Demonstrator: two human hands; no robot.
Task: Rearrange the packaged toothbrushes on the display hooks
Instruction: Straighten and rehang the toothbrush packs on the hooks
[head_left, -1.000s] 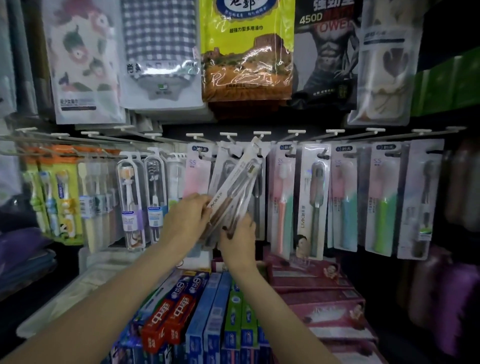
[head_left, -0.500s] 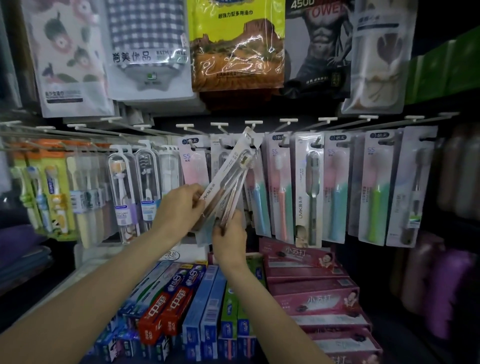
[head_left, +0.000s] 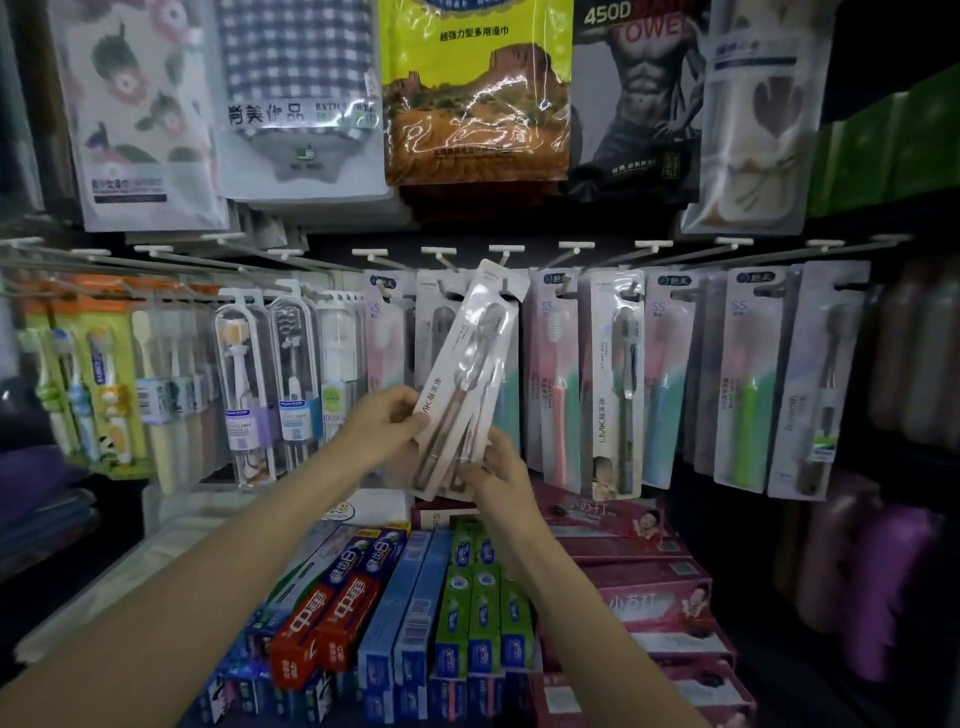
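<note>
A small stack of white-carded toothbrush packs (head_left: 470, 374) leans tilted in front of the middle hooks, its top near a white hook tip (head_left: 505, 250). My left hand (head_left: 382, 426) grips the stack's left edge at mid-height. My right hand (head_left: 496, 470) pinches its lower right corner from below. A row of packaged toothbrushes hangs behind: pink and teal packs (head_left: 558, 379), a dark LMK pack (head_left: 618, 379), a green-handled pack (head_left: 748, 379) and clear-cased brushes (head_left: 244, 384) to the left.
Bagged towels (head_left: 475, 93) hang on the row above. Toothpaste boxes (head_left: 452, 597) and pink boxes (head_left: 644, 582) lie stacked on the shelf below my arms. Orange and green children's brush cards (head_left: 88, 384) hang at the far left. Dark shelving stands at the right.
Both hands keep hold of the tilted stack, which has risen slightly toward the hook tips. The view has dropped a little, showing more of the shelf below.
</note>
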